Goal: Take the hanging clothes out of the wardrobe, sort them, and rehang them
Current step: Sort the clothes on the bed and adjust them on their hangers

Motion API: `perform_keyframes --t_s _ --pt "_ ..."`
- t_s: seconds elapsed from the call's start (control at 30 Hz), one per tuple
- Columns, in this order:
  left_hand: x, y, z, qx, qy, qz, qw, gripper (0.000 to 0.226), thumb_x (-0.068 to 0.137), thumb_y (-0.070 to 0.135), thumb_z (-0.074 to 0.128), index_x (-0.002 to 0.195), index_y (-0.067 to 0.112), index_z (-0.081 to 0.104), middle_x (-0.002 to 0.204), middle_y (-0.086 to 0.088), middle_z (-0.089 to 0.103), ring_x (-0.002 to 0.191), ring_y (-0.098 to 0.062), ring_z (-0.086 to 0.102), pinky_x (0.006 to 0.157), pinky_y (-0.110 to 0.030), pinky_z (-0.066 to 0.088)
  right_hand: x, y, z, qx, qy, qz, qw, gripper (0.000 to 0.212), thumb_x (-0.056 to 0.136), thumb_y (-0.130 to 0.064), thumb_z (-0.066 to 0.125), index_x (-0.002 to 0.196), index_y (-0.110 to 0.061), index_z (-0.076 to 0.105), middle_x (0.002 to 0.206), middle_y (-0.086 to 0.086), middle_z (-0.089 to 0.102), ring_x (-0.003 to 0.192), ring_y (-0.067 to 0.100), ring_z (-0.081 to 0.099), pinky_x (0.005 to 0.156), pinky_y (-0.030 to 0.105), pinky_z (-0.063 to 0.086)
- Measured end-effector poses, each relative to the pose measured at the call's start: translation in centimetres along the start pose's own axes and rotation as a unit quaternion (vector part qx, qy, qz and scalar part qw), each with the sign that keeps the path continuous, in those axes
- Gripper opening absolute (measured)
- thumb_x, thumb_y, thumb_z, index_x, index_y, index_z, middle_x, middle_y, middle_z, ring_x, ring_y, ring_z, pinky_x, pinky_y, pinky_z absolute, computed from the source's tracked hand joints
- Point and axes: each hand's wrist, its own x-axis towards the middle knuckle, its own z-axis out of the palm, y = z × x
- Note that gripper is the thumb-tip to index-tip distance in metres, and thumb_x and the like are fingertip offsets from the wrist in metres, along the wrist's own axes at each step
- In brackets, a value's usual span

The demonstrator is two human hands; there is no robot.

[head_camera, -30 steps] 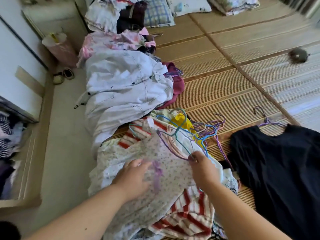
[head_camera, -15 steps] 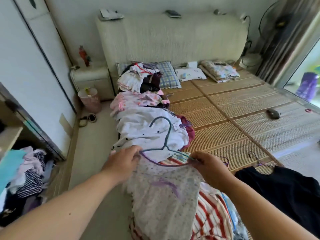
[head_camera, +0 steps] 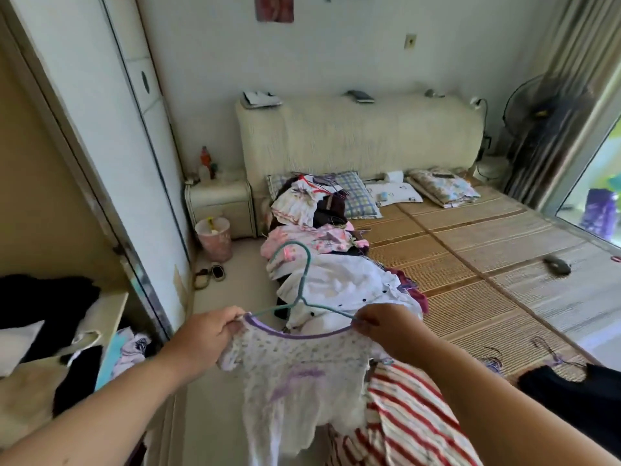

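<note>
At far left, the open wardrobe shows jumbled dark and pale clothes. The left hand, its forearm reaching in from the lower left, pinches one shoulder of a small white top with a purple neckline, together with one end of a teal hanger. The hanger's bar runs left to right between both hands. Its hook rises and points away toward the headboard, curling left. The top hangs downward from the bar, held in the air at the bed's left edge. The right hand pinches the opposite shoulder and hanger end. Beneath lies a red-striped garment. Beyond is a clothes pile on the bed's woven mat.
</note>
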Motion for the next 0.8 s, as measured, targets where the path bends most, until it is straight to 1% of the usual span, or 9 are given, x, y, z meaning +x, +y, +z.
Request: perform_keyframes --t_s 0.1,0.23,0.3,0.4,0.47,0.5,0.57,0.67,0.8 --pt "0.5 -0.9 -2.1 -0.011 0.014 0.001 1.000 0.015 0.098 0.022 0.049 0.094 0.031 0.060 0.086 0.011 0.063 0.075 0.010 0.053 0.064 -0.007 0.036 1.9 -2.2 -0.7 0.016 0.006 0.003 1.000 0.017 0.093 -0.030 0.056 0.103 -0.024 0.068 0.102 -0.005 0.069 0.092 0.012 0.058 0.067 0.014 0.040" --pt "2.3 -2.0 -3.9 -0.023 0.025 -0.015 0.999 0.017 0.099 0.022 0.046 0.100 0.027 0.062 0.083 0.015 0.060 0.076 -0.001 0.054 0.061 -0.011 0.035 4.9 -3.8 -0.9 0.041 0.007 -0.004 0.999 0.015 0.093 -0.030 0.056 0.101 -0.026 0.069 0.100 -0.004 0.068 0.092 0.015 0.059 0.078 0.027 0.045" --pt "3.7 -2.6 -4.8 -0.031 0.031 -0.020 0.999 0.019 0.099 0.025 0.047 0.107 0.025 0.064 0.083 0.013 0.062 0.076 -0.005 0.057 0.063 -0.015 0.038 6.6 -4.1 -0.7 0.049 0.016 -0.001 0.999 0.015 0.093 -0.032 0.056 0.100 -0.027 0.068 0.096 -0.003 0.068 0.090 0.017 0.060 0.077 0.029 0.046" --pt "7.1 -3.6 -6.2 -0.017 0.029 -0.028 0.999 0.024 0.098 0.027 0.048 0.116 0.023 0.064 0.090 0.006 0.065 0.077 -0.007 0.056 0.064 -0.017 0.039 9.9 -4.0 0.0 0.081 0.025 -0.002 0.996 0.011 0.091 -0.031 0.059 0.095 -0.027 0.069 0.086 -0.003 0.066 0.083 0.017 0.059 0.066 0.019 0.042" --pt "10.3 -4.3 -7.0 0.003 0.018 -0.021 1.000 0.023 0.098 0.025 0.049 0.113 0.024 0.066 0.092 0.005 0.066 0.083 -0.010 0.058 0.068 -0.020 0.040 12.8 -3.7 0.4 0.084 0.014 -0.002 0.996 0.011 0.091 -0.031 0.059 0.095 -0.027 0.069 0.081 -0.006 0.062 0.079 0.014 0.054 0.056 0.009 0.034" --pt "12.1 -4.6 -7.3 0.011 0.013 -0.019 1.000 0.023 0.098 0.024 0.049 0.113 0.025 0.066 0.095 0.004 0.066 0.086 -0.012 0.058 0.070 -0.020 0.040 14.4 -3.5 0.5 0.081 0.007 -0.001 0.997 0.011 0.092 -0.031 0.058 0.095 -0.028 0.068 0.081 -0.008 0.060 0.079 0.012 0.053 0.055 0.008 0.033" --pt "16.5 -5.4 -7.7 0.017 0.013 -0.016 1.000 0.022 0.098 0.023 0.050 0.111 0.026 0.067 0.095 0.006 0.065 0.088 -0.011 0.057 0.071 -0.021 0.040 18.7 -2.8 0.4 0.091 -0.003 0.002 0.996 0.009 0.092 -0.032 0.058 0.087 -0.033 0.066 0.079 -0.008 0.060 0.078 0.013 0.053 0.059 0.015 0.036" --pt "23.3 -6.5 -7.9 0.026 0.001 -0.013 1.000 0.019 0.098 0.024 0.049 0.100 0.028 0.068 0.084 0.012 0.061 0.082 -0.009 0.056 0.068 -0.023 0.040 25.3 -1.5 -0.2 0.101 -0.015 0.012 0.995 0.024 0.091 -0.034 0.060 0.071 -0.044 0.053 0.072 -0.007 0.059 0.069 0.010 0.051 0.058 0.015 0.036" --pt "32.3 -7.1 -8.8 0.047 -0.025 -0.004 0.999 0.020 0.097 0.029 0.050 0.085 0.024 0.064 0.072 0.010 0.057 0.074 -0.009 0.055 0.061 -0.020 0.036 33.3 0.3 -2.2 0.081 -0.040 0.032 0.995 0.022 0.090 -0.034 0.060 0.071 -0.043 0.056 0.078 -0.004 0.064 0.073 0.011 0.055 0.059 0.017 0.037"
